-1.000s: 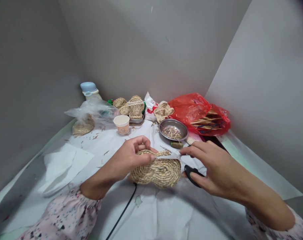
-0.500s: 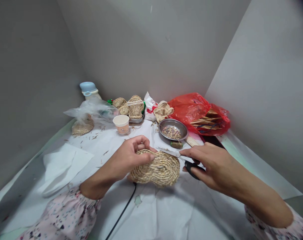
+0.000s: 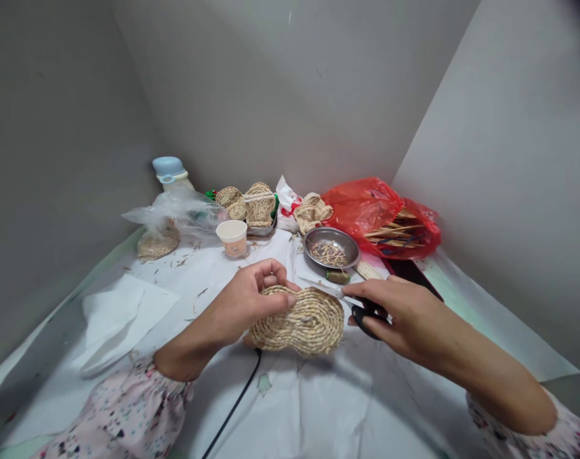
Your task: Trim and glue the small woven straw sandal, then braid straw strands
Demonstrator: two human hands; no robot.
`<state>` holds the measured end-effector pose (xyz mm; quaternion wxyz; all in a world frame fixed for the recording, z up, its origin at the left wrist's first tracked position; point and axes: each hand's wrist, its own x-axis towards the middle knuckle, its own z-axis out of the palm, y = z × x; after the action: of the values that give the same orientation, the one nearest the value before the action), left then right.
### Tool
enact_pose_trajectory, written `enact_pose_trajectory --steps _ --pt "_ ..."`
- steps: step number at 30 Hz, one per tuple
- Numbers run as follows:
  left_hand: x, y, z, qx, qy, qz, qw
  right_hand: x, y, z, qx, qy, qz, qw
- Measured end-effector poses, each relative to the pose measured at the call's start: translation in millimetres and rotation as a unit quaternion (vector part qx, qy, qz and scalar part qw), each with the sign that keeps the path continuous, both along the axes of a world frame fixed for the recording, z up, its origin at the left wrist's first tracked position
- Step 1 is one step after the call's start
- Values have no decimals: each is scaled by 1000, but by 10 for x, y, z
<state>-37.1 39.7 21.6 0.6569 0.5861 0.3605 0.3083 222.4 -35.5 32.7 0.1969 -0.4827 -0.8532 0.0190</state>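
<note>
Head view: coiled straw piece [image 3: 302,328] before you, long axis side to side, left end pinched in your left hand [image 3: 245,296]; your right hand [image 3: 402,315], off right end, curls round scissors [image 3: 365,322], blades pointing left along far edge.

Small craft workspace, poss. a booth: plain grey walls [image 3: 290,95] close in behind & on both sides of the counter [image 3: 466,287], its white cover [image 3: 328,408] strewn w/ fibre bits [image 3: 181,262]. Craft signs: scissors [image 3: 363,320] at a coiled woven pc. [image 3: 311,325], other woven pcs. [image 3: 260,209] near the far edge, spool [image 3: 338,276], metal bowl [image 3: 312,260] w/ trimmings [image 3: 331,254], red bag [image 3: 361,204] w/ dry strips [image 3: 398,234].
</note>
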Motion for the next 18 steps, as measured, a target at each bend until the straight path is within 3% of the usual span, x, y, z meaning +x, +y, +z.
enact_pose_trajectory --steps 4,7,18 --pt "-4 4 -10 5 3 4 1000 -54 -30 85 -37 81 -26 996" --pt "-10 11 -3 14 6 8 1000 -39 -26 107 -23 96 -54 994" --pt "14 24 -9 -6 -14 42 999 -6 21 3 43 -60 -61 995"
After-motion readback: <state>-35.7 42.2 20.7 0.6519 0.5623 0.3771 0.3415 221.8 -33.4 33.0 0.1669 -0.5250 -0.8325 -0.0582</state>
